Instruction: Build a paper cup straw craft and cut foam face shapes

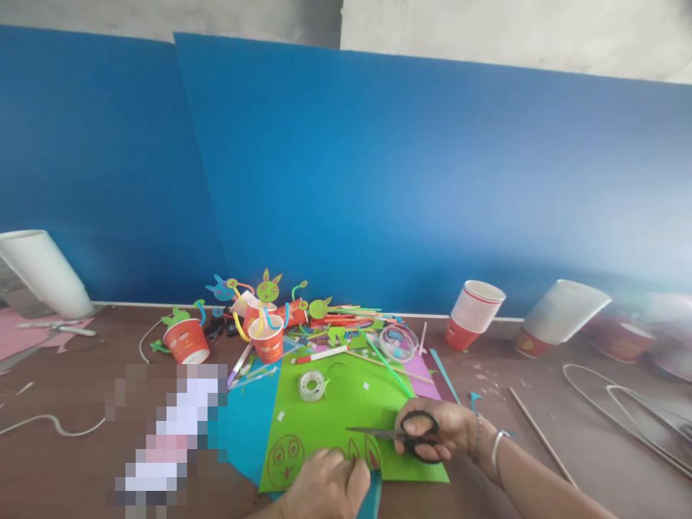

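My right hand grips black-handled scissors by the finger loops, with the blades pointing left over a green paper sheet. At the sheet's near edge, my left hand is closed with curled fingers on the green paper. A round face is drawn in dark line left of this hand, and pointed ear shapes show just beyond it. Blue paper lies partly under the green sheet. A tape roll and a red-capped white marker rest on the green sheet.
Paper cups with paper animal faces, such as a red cup, stand at the back left. Straws and scraps are heaped behind the sheet. Stacked cups stand back right. A thin stick and a cable lie at right.
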A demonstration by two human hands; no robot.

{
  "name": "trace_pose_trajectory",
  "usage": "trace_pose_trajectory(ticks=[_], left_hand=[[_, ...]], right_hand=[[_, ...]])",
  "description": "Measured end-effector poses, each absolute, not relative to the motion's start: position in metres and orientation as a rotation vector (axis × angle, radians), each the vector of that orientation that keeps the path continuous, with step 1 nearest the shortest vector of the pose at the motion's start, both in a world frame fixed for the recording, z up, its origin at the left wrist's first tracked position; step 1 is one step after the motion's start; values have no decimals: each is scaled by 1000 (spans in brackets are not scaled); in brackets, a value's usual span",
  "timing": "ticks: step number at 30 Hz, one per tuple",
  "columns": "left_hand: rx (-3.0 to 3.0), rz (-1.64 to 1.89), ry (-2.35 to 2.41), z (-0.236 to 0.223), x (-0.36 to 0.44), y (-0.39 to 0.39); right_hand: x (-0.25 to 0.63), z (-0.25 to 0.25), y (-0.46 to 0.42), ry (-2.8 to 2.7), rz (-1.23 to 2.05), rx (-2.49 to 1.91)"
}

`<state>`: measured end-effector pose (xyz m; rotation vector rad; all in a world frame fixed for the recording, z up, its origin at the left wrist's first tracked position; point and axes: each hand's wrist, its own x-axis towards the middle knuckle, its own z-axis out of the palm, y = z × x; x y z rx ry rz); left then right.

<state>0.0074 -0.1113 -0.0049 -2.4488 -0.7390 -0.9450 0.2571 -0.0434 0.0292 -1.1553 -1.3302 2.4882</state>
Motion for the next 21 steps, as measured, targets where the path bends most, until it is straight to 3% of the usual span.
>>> trace_pose_trajectory(ticks=[8,21], left_hand=[[-2381,-999,-739,-5,7,-109],[-2350,-1039,-725,-4,7,-107]], right_hand=[[242,39,-10,-1516,2666,-1103],[220,38,0,-1659,2645,-1105]])
